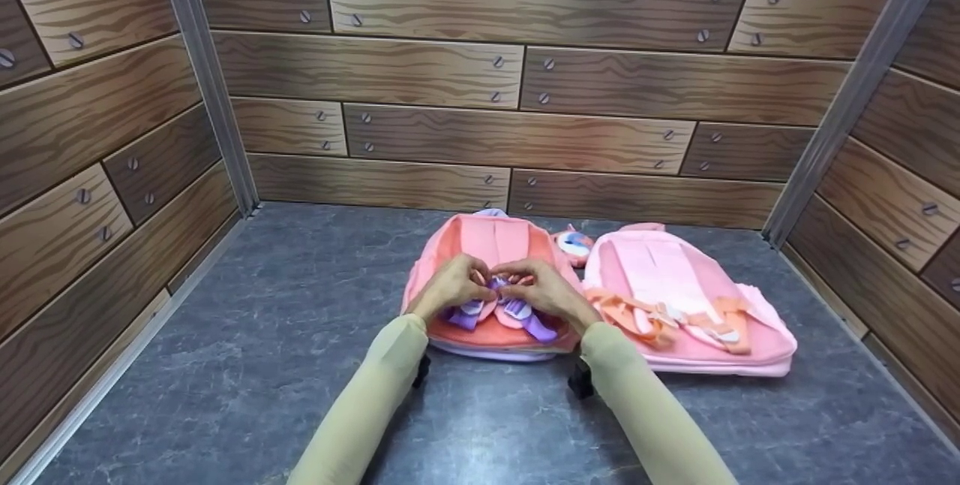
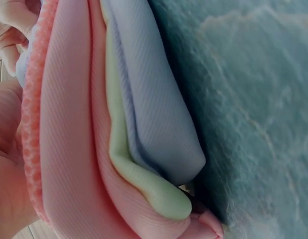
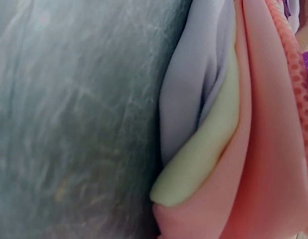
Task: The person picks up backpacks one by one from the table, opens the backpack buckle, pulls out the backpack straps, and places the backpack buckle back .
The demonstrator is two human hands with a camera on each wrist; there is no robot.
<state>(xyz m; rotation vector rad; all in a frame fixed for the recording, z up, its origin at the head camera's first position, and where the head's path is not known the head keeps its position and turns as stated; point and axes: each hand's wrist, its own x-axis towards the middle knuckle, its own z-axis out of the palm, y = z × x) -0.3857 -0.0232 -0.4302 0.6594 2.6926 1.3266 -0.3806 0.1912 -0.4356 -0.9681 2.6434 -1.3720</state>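
Note:
A coral backpack lies on the dark table with its strap side up. My left hand and right hand meet over its middle, fingers curled and fingertips close together. Each hand pinches part of the purple strap between them; the fingers partly hide it. Loose purple strap ends with pale buckles spread below the hands. In the left wrist view, the backpack's layered coral, green and lavender side fills the middle, with the left hand at the edge.
To the right lies a pink backpack with orange straps. A small round orange plush charm sits between the two bags. Wood-patterned walls enclose the grey marbled table at the back and sides.

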